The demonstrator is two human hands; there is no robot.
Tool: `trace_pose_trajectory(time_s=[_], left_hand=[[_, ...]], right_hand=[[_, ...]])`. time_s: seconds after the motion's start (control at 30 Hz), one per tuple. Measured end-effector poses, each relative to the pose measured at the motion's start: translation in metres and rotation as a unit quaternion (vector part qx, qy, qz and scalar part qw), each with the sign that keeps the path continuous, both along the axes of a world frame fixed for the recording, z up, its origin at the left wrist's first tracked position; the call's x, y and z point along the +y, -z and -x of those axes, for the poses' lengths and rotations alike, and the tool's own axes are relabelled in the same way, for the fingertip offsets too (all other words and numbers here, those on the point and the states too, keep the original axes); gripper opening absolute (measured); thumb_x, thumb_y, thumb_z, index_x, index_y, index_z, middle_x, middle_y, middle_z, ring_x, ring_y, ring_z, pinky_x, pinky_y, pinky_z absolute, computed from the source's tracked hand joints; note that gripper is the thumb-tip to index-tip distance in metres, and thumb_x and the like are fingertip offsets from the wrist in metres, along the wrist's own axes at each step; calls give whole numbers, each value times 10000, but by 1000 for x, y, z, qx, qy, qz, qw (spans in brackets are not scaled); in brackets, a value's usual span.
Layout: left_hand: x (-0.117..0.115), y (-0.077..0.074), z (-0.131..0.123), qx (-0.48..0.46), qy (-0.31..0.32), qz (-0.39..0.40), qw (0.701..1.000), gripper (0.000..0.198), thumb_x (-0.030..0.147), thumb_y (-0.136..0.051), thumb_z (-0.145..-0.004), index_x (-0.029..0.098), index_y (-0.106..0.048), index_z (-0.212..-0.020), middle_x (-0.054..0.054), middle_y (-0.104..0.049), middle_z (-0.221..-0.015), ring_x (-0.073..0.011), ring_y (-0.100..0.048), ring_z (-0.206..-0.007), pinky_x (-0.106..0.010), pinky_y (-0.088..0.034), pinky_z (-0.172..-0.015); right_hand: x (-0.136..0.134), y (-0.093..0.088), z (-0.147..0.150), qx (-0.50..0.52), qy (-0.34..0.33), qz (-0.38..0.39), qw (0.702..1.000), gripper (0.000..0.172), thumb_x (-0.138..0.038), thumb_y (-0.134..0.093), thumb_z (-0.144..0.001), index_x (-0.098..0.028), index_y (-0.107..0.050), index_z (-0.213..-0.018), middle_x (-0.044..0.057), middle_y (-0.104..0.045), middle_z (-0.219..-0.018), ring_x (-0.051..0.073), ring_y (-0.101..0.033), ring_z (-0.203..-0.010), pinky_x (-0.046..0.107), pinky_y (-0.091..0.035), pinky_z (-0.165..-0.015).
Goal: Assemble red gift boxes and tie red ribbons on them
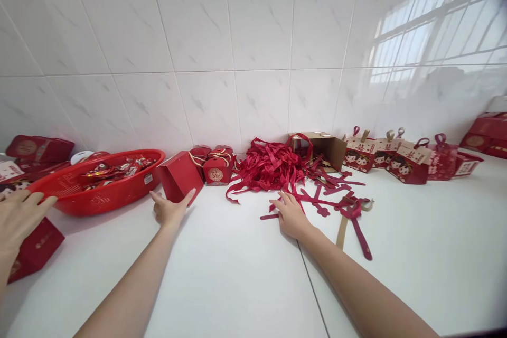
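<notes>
My left hand (169,210) grips a plain red gift box (180,174) by its lower part, thumb on the right side and fingers on the left. The box tilts over the white table. My right hand (292,216) is low at the front of a heap of dark red ribbon (269,166), its fingers partly spread and touching the loose pieces. A narrow dark red strip (269,217) lies beside its thumb, one end hidden by the hand. More flat strips with flower-shaped ends (322,211) lie to its right, near a ribbon bow (352,207).
At far left, another person's hand (24,216) is over a dark red box (37,251), beside a red plastic basket (111,198) of wrapped sweets. Small tied red boxes (217,169) stand by the tiled wall. An open cardboard box (332,150) and handled gift boxes (407,163) are further right.
</notes>
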State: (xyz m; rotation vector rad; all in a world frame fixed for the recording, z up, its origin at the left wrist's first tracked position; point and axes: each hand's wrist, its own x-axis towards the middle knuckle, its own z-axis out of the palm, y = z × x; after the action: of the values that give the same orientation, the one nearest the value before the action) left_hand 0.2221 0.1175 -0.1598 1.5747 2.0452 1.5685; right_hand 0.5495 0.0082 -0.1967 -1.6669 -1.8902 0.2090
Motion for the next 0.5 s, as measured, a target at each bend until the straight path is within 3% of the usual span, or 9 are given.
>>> trace_pose_trajectory(time_s=[0.17,0.27,0.33,0.43,0.5], left_hand=[[21,6,6,-32,12,32,999,678,618,-677,-611,178,-529,-1105,-255,-647,-1134,-513,-553,-1096,-710,-351,-839],[15,2,7,-55,27,13,998,521,623,-674,-602,226,-570,-924,-215,-707,-920,-463,-612,-1016,-624,-411,-775],[6,-3,-1,-65,58,-12,996,510,605,-689,-609,222,-559,-920,-159,-709,-895,-406,-632,-983,-563,-442,-777],[-16,-10,-33,-73,156,-58,983,522,543,-677,-674,177,-532,-1016,-88,-684,-1000,-323,-626,-974,-479,-472,-831],[-37,-12,-62,-75,286,-62,953,482,501,-640,-743,144,-537,-1050,-89,-670,-1052,-301,-622,-982,-440,-484,-855]], right_hand=[[-1,-3,-7,50,81,-10,995,628,77,-485,-681,-158,-587,-1254,157,-377,-1459,374,-224,-1377,555,-227,-1093],[-2,-4,-7,99,93,-26,990,592,70,-504,-684,-165,-613,-1215,153,-401,-1442,363,-231,-1379,540,-206,-1102],[-2,-5,-5,143,89,-39,985,527,35,-525,-709,-162,-629,-1187,159,-421,-1427,350,-257,-1372,523,-196,-1111],[2,-10,-4,230,78,-61,968,404,-122,-557,-796,-144,-615,-1195,174,-453,-1398,331,-299,-1356,504,-200,-1119],[3,-16,-4,300,65,-73,949,433,-287,-554,-846,-154,-559,-1257,163,-458,-1399,307,-338,-1342,481,-240,-1113]])
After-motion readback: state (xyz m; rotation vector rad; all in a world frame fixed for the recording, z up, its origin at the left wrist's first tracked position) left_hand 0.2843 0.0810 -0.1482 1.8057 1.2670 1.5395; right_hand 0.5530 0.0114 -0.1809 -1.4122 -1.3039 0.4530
